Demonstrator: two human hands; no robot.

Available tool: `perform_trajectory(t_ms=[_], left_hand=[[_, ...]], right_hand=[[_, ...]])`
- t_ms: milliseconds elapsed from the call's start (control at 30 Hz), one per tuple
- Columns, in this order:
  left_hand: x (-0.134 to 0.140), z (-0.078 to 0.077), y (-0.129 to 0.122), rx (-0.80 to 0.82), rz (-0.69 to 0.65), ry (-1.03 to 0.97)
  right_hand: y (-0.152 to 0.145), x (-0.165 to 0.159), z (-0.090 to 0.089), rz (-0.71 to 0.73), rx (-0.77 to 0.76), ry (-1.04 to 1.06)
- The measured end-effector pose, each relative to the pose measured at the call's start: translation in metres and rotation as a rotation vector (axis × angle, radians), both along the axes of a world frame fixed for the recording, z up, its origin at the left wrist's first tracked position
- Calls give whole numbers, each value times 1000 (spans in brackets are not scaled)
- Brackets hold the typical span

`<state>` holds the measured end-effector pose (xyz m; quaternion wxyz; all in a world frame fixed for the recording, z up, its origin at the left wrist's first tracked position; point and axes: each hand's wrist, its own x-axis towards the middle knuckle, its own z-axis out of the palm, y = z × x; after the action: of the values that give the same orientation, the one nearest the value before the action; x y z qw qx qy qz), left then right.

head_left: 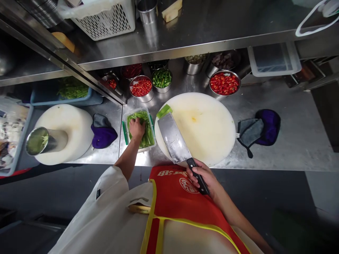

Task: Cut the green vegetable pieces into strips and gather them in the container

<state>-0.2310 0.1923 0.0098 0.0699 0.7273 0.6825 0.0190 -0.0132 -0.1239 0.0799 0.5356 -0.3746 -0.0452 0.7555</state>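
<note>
My right hand is wrapped round the black handle of a cleaver. Its broad blade lies over the left part of a round white cutting board. By the blade's far end, at the board's left edge, sits a flat green vegetable piece. My left hand rests on green vegetable strips in a clear plastic container left of the board. Its thumb stands apart from the fingers, and the fingertips are partly sunk among the strips.
Behind the board stand metal bowls of red chopped chilli, green pieces and red pieces. A steel shelf overhangs them. Purple-grey cloth items lie rightward. Leftward, a second board bears a tipped metal cup.
</note>
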Motion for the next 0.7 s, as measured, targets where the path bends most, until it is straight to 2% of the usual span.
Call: perform_trajectory(t_ms=[67,167,300,367,467,600,700], left_hand=[[-2,2,1,-4,22,10],[0,6,1,-23,-49,2],[4,8,8,60,-64,-7],[2,5,16,32,-199,-10],[-5,-4,26,-94,-441,1],[-14,-14,25,-130,-414,-5],[-20,-15,16,-162,-485,-75]], right_hand=[[0,0,0,-9,-5,-3],[0,1,1,-8,-10,-7],[1,2,3,7,-10,-10],[1,2,4,14,-10,-9],[0,3,4,6,-11,-21],[-2,3,4,-12,-10,-21],[-5,4,1,-40,-16,-18]])
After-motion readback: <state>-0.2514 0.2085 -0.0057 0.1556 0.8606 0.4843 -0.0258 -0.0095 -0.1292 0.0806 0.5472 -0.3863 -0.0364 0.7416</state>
